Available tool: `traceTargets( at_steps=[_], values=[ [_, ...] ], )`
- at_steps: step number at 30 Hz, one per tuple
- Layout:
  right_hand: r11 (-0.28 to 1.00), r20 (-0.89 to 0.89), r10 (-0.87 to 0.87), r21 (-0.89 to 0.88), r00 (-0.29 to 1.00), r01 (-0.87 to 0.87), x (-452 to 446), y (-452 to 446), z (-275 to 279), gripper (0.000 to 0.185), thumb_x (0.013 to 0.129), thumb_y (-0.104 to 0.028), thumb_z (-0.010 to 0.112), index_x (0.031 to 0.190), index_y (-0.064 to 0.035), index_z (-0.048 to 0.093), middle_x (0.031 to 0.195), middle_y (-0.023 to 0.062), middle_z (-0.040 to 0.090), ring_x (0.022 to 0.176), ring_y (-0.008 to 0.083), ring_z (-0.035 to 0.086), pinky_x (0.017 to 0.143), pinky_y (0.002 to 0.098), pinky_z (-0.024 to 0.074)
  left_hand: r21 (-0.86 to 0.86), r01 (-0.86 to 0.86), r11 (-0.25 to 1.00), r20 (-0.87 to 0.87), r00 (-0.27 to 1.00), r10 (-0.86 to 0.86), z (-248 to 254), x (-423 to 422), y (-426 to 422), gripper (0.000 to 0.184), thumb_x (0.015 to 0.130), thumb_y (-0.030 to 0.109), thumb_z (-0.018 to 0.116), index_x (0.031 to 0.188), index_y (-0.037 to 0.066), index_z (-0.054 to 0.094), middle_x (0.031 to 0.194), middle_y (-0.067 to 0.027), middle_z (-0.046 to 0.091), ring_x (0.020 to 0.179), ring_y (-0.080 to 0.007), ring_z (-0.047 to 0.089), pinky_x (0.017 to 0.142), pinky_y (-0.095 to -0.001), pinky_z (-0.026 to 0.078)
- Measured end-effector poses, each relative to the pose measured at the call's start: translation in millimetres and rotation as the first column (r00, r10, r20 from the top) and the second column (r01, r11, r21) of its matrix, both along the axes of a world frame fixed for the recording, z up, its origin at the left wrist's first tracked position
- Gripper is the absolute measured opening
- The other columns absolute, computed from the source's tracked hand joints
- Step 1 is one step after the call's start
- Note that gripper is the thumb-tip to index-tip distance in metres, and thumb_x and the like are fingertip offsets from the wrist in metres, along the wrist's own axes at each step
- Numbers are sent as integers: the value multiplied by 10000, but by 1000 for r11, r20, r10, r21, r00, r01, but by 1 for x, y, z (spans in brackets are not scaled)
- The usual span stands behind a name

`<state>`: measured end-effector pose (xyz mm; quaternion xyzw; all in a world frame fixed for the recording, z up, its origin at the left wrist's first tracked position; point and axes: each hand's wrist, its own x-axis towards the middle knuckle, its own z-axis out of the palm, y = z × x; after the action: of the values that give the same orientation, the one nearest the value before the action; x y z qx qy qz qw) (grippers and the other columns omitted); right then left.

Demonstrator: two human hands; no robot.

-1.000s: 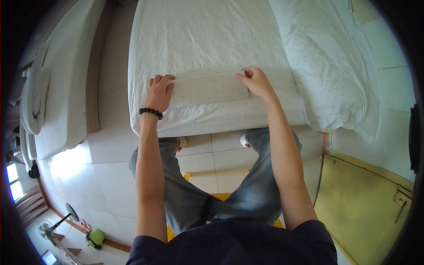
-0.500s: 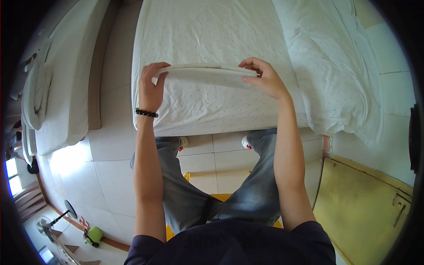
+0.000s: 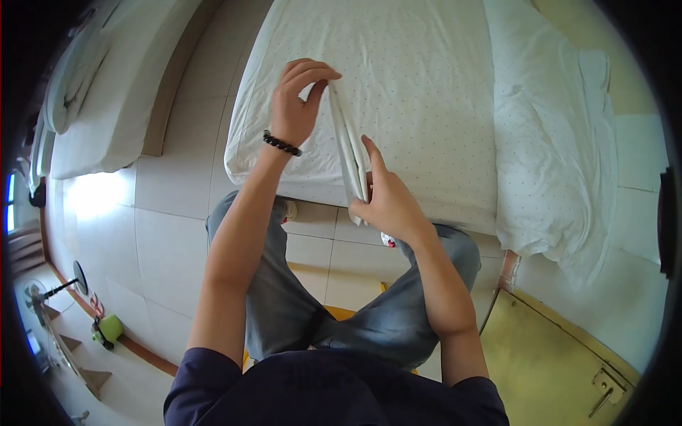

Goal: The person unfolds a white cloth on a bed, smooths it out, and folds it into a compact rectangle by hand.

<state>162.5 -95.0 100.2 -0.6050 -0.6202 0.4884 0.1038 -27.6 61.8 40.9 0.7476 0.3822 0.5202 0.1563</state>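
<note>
A folded white cloth [image 3: 347, 145] is held up edge-on over the near part of a bed [image 3: 419, 106] with a white dotted sheet. My left hand [image 3: 300, 99], with a black bead bracelet [image 3: 282, 143] at the wrist, pinches the cloth's far end between thumb and fingers. Lower and to the right, my right hand [image 3: 391, 199] grips its near end, thumb on one side, with the index finger stretched along the other. Parts of the right fingers are hidden behind the cloth.
Crumpled white bedding [image 3: 543, 142] lies along the bed's right side. Another bed [image 3: 114, 106] stands at the left. My legs in jeans are below, over a yellow seat [image 3: 341, 313]. A yellow metal door [image 3: 547, 355] is at the lower right, a fan [image 3: 35, 292] at the lower left.
The cloth has been lifted off the bed and turned from lying crosswise to nearly lengthwise. My left hand moved up and right, my right hand down and left. The view has shifted.
</note>
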Motion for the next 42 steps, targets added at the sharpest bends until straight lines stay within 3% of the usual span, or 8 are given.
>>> traceTargets(
  at_steps=[2, 7, 11, 22, 27, 32, 36, 42],
  values=[
    [998, 14, -52, -29, 999, 52, -8, -2, -7, 1028, 817, -89, 748, 1693, -34, 213, 1141, 258, 752, 850, 338, 717, 755, 342, 555, 40, 42, 998, 26, 999, -43, -10, 9, -5, 299, 858, -41, 751, 1137, 65, 763, 1162, -51, 741, 1092, -262, 671, 981, -384, 550],
    [970, 63, -103, 226, 993, 87, -8, 7, -58, 861, 893, -186, 761, 1608, 32, 334, 1046, 227, 760, 802, 331, 716, 720, 368, 549, -456, -171, 873, 34, 977, 209, -29, 39, -30, 541, 899, 65, 797, 1411, 70, 621, 1328, -166, 659, 1097, -262, 678, 923, -347, 587],
    [925, -268, -298, 155, 916, 346, 2, 31, -54, 666, 930, -195, 773, 1475, 61, 490, 1095, 214, 762, 887, 282, 741, 756, 357, 559, -900, 120, 419, 163, 984, 69, -26, 23, -33, 787, 901, 233, 801, 1551, 15, 415, 1352, -232, 629, 1004, -283, 707, 861, -384, 610],
    [832, -313, -508, 63, 803, 551, 56, 70, -105, 429, 952, -89, 726, 1342, 53, 617, 1108, 171, 754, 922, 238, 730, 805, 311, 570, -823, -91, 561, -55, 995, 81, -54, -19, -11, 693, 905, 49, 742, 1546, 86, 482, 1281, -226, 672, 988, -277, 707, 804, -343, 619],
    [847, -345, -461, 105, 818, 521, 70, 72, -110, 457, 945, -56, 714, 1377, 45, 600, 1080, 154, 761, 896, 236, 733, 805, 306, 576, -784, 72, 617, 179, 977, 114, -50, -12, -10, 679, 902, 3, 728, 1536, 104, 505, 1225, -208, 705, 990, -249, 709, 847, -324, 612],
    [798, -322, -565, 19, 759, 602, 83, 71, -75, 498, 943, -71, 724, 1409, 33, 583, 1292, 204, 708, 1077, 276, 725, 870, 346, 583, -770, 101, 630, 298, 930, 215, -34, 3, -11, 725, 856, 34, 792, 1517, 158, 523, 1270, -194, 681, 1067, -301, 691, 973, -400, 589],
    [833, 195, -492, 388, 848, 394, 76, 62, -78, 592, 933, -134, 766, 1466, 5, 548, 1506, 208, 568, 1328, 331, 604, 1041, 423, 529, -141, -77, 987, -467, 884, 2, -59, 1, -23, 739, 900, 175, 796, 1575, 165, 495, 1472, -197, 610, 1386, -338, 573, 1189, -485, 458],
    [600, 397, -148, 764, 906, -236, 48, 41, -108, 755, 910, -249, 804, 1557, -32, 480, 1631, 180, 445, 1520, 380, 408, 1230, 514, 355, -119, 177, 977, -609, 764, -213, -84, 15, -61, 775, 951, 344, 734, 1638, 148, 436, 1669, -143, 464, 1616, -292, 317, 1325, -520, 248]
  ],
)
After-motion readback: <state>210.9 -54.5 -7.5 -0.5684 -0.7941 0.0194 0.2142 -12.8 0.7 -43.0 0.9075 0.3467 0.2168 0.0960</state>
